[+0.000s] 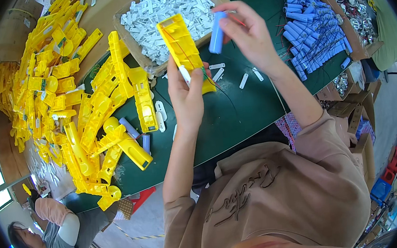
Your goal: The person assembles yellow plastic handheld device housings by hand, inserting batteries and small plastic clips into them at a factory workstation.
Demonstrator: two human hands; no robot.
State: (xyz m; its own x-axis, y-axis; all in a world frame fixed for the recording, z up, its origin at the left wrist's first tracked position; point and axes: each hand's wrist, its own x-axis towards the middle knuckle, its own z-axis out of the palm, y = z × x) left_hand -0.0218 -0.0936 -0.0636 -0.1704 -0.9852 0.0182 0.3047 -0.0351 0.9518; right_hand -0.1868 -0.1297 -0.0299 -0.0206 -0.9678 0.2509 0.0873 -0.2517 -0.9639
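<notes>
My left hand is closed round a long yellow plastic housing, held tilted with its ribbed inner side up. Thin dark wires trail from the housing, and a small white piece shows by my left fingers. To the right, my right hand pinches a blue cylindrical battery by its upper end. A bit of red wire shows between the right fingers. Battery and housing are apart, both above the green tabletop.
Yellow housings are heaped at left, with two blue batteries beside them. A cardboard box of small white plates stands ahead. Wired blue batteries pile up at right, near shiny metal parts. Another person works at lower left.
</notes>
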